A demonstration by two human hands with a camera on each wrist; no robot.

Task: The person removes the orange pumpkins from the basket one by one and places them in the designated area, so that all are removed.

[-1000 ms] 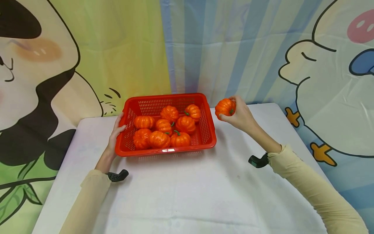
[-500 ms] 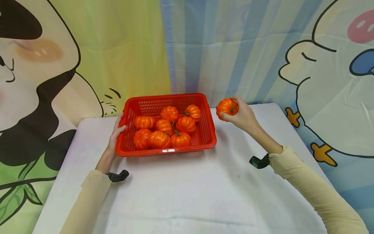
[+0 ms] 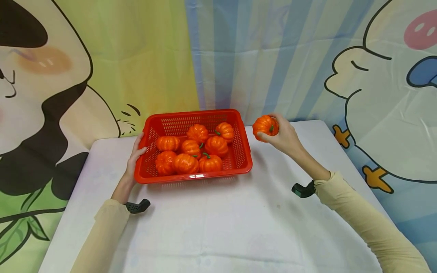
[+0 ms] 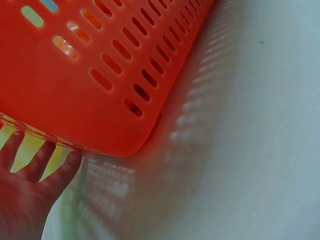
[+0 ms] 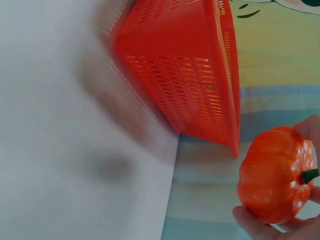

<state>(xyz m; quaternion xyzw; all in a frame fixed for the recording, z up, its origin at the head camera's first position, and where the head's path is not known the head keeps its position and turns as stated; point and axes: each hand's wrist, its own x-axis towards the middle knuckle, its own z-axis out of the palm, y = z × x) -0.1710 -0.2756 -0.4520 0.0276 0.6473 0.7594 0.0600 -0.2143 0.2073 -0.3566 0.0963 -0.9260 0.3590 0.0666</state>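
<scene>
A red plastic basket point(image 3: 192, 178) with slotted walls holds several orange toy pumpkins point(image 3: 186, 163), some with green stems. At the basket's left end, my left hand point(image 3: 132, 159) holds the side, thumb over the rim and other fingers along the outside. In the left wrist view, spread fingertips point(image 4: 74, 159) meet the red wall near a lower corner. To the right of the basket, my right hand point(image 3: 286, 135) grips another toy pumpkin point(image 3: 264, 128), raised above the table. The right wrist view shows this pumpkin's green stem point(image 5: 310, 175) facing the palm, with thumb and fingers around its sides.
A white-covered table point(image 3: 211, 220) lies under the basket and both arms. Behind it hangs a cartoon-printed cloth backdrop point(image 3: 239, 57), close to the table's far edge. A black device point(image 3: 137, 206) is strapped at the left wrist, another black device point(image 3: 303, 189) at the right.
My right hand has shifted slightly to the right with the pumpkin, which is turned a little. The left hand and the basket stay in place.
</scene>
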